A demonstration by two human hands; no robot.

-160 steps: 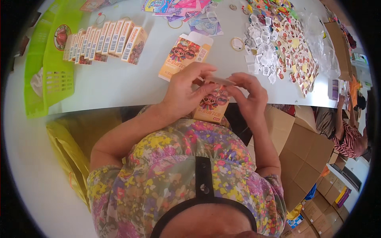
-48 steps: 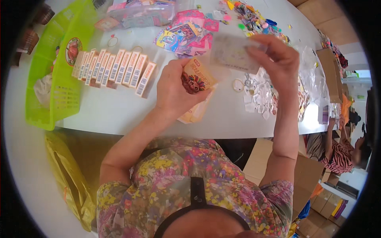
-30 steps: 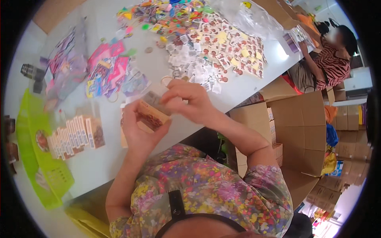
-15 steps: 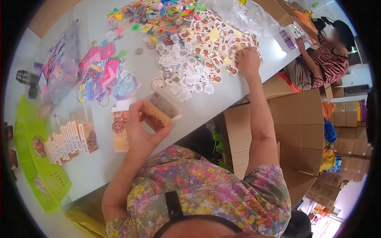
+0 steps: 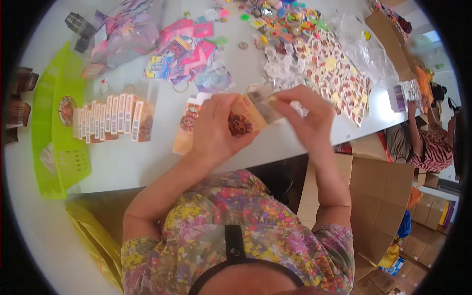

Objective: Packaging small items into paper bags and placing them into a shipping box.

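Note:
My left hand (image 5: pixel 216 128) grips a small orange cardboard box (image 5: pixel 246 115) with a cartoon figure printed on it. Its open end faces my right hand (image 5: pixel 312 115), which is at that opening with thumb and fingers pinched. A small pale yellowish bit shows at those fingertips; its kind is unclear. Partly behind my left hand, another orange carton (image 5: pixel 184 130) lies on the table. Beyond my right hand spread a heap of small printed picture cards (image 5: pixel 339 69) and a pile of little white packets (image 5: pixel 282 66).
Finished-looking orange boxes (image 5: pixel 115 118) stand in a row at left, beside a green plastic basket (image 5: pixel 61 152). Farther back lie pink packets (image 5: pixel 196 54), colourful trinkets (image 5: pixel 290 22) and clear plastic bags (image 5: pixel 361 49). A large carton (image 5: pixel 381 206) stands at right; another person (image 5: pixel 432 142) sits beyond.
My right hand has come back from the card heap to the box's open end. My left hand still holds the box. The whole view has shifted and turned.

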